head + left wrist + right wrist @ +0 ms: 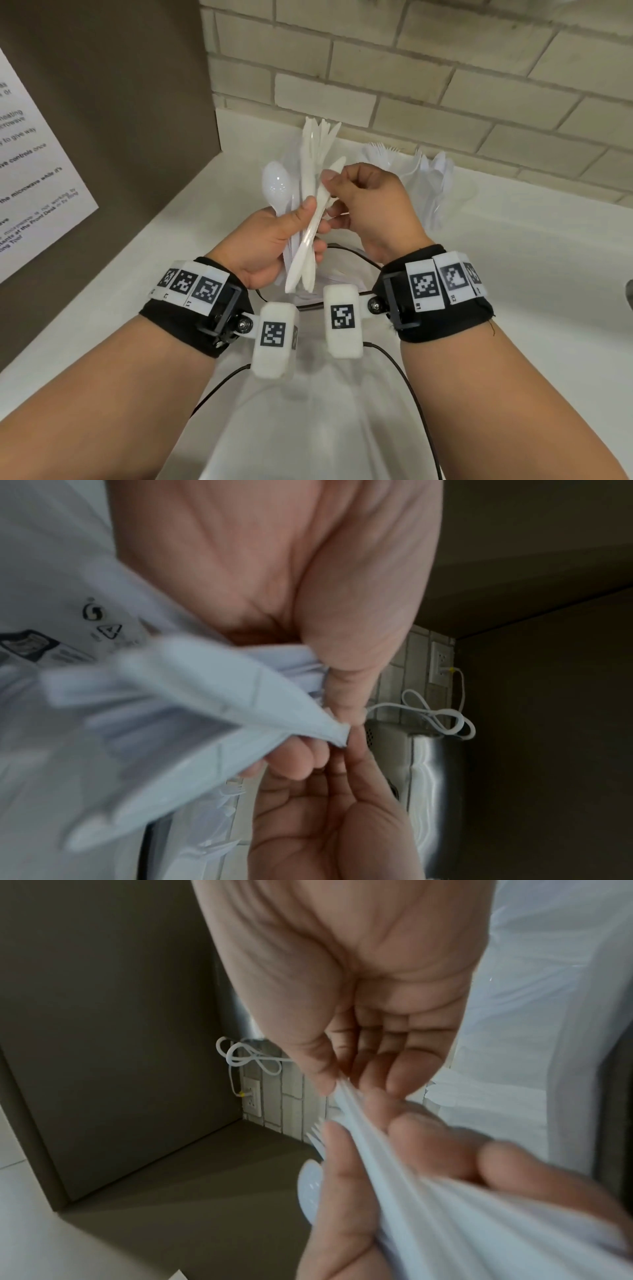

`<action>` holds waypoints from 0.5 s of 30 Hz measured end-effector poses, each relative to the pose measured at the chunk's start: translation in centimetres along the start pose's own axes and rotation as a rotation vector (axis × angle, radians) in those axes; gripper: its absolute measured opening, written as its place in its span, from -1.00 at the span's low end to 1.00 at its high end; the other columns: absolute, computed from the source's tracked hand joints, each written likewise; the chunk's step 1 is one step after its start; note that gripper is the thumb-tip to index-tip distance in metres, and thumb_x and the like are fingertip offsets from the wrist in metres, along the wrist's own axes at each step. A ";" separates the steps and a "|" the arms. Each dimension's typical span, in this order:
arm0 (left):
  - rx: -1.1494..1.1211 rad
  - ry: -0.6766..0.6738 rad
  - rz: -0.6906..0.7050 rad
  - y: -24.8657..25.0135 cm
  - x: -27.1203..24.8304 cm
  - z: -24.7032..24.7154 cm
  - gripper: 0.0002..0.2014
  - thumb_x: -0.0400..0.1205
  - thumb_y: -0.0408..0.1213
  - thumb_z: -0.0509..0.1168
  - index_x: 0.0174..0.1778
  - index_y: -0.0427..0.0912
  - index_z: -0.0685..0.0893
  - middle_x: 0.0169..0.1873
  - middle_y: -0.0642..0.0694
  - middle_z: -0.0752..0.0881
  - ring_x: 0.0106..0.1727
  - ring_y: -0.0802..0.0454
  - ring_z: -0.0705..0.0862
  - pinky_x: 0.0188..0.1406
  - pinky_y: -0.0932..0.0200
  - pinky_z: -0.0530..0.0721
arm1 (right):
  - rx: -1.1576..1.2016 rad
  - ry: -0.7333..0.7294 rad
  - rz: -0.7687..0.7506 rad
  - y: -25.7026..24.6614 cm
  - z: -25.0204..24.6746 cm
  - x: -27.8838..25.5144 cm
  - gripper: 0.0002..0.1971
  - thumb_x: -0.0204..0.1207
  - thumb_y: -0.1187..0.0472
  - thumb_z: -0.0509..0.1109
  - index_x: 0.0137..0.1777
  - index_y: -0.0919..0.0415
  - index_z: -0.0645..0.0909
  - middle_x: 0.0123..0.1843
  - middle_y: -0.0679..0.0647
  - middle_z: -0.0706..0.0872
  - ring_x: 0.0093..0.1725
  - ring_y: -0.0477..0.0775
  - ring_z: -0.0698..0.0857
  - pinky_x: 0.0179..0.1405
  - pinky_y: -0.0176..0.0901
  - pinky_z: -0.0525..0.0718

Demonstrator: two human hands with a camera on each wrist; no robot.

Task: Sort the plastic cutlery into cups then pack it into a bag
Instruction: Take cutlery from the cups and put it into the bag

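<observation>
My left hand grips a bundle of white plastic cutlery by the handles, held upright above the counter; a spoon bowl and knife tips fan out at the top. My right hand pinches one white knife near its blade, at the right side of the bundle. Behind the right hand stand clear cups: one with forks and one with spoons. In the left wrist view the handles cross my palm, blurred. In the right wrist view the knife sits between thumb and fingers.
A white counter runs to a brick-tile wall. A brown panel with a printed notice stands at left. A clear plastic bag lies on the counter under my wrists. A wall socket with a white cable shows at the back.
</observation>
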State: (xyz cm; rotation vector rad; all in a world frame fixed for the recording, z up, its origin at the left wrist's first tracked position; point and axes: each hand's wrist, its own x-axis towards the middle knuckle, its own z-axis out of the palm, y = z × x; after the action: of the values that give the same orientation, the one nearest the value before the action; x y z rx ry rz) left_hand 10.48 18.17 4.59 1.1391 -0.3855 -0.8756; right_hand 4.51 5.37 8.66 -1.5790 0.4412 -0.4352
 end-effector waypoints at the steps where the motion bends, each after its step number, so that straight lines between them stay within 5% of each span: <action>1: -0.010 0.031 -0.002 0.0 0.1 0.0 -0.70 0.62 -0.11 0.25 -0.09 -0.30 0.70 -0.35 -0.07 0.77 -0.43 0.06 0.68 -0.35 0.14 0.74 | 0.029 -0.001 0.013 0.0 -0.1 0.1 -0.81 0.60 0.20 0.39 -0.21 0.23 0.50 -0.23 0.19 0.71 -0.36 0.08 0.67 -0.30 -0.03 0.72; 5: 0.025 0.091 -0.014 0.0 0.2 -0.2 -0.77 0.65 -0.20 0.29 -0.04 -0.31 0.73 -0.28 -0.08 0.78 -0.35 0.04 0.71 -0.25 0.13 0.78 | 0.109 0.059 0.049 -0.4 -0.3 0.0 -0.84 0.71 0.14 0.19 -0.02 0.23 0.39 -0.25 0.16 0.76 -0.32 0.15 0.75 -0.32 -0.03 0.72; 9: 0.021 0.143 -0.020 -0.1 0.3 -0.1 -0.89 0.63 -0.26 0.32 -0.10 -0.23 0.68 -0.40 -0.01 0.74 -0.37 0.07 0.77 -0.34 0.17 0.76 | 0.216 0.129 0.044 -1.2 -0.4 -0.2 -0.84 0.74 0.07 0.08 0.13 0.15 0.38 -0.35 0.10 0.49 -0.59 0.04 0.57 -0.50 -0.07 0.67; 12: 0.005 0.112 -0.018 0.0 0.4 -0.1 -0.93 0.61 -0.32 0.33 -0.08 -0.23 0.68 -0.40 -0.01 0.78 -0.31 0.07 0.81 -0.25 0.21 0.77 | 0.053 0.044 0.020 -0.9 -0.2 -0.1 -0.74 0.64 -0.01 0.30 -0.02 0.22 0.49 -0.41 0.05 0.42 -0.65 -0.05 0.33 -0.63 -0.27 0.35; 15: 0.005 0.066 -0.004 0.1 0.4 0.0 -0.94 0.58 -0.41 0.32 -0.07 -0.28 0.68 -0.37 -0.08 0.76 -0.29 0.06 0.79 -0.20 0.21 0.78 | -0.107 0.003 0.028 -0.3 0.3 -0.2 -0.73 0.42 0.05 0.56 -0.13 0.20 0.58 -0.42 0.01 0.53 -0.66 -0.11 0.41 -0.65 -0.28 0.37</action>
State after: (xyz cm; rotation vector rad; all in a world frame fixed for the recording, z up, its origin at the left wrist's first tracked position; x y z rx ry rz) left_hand 10.72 17.87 4.62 1.1708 -0.3314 -0.8388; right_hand 4.50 5.70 8.91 -1.6740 0.4948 -0.3980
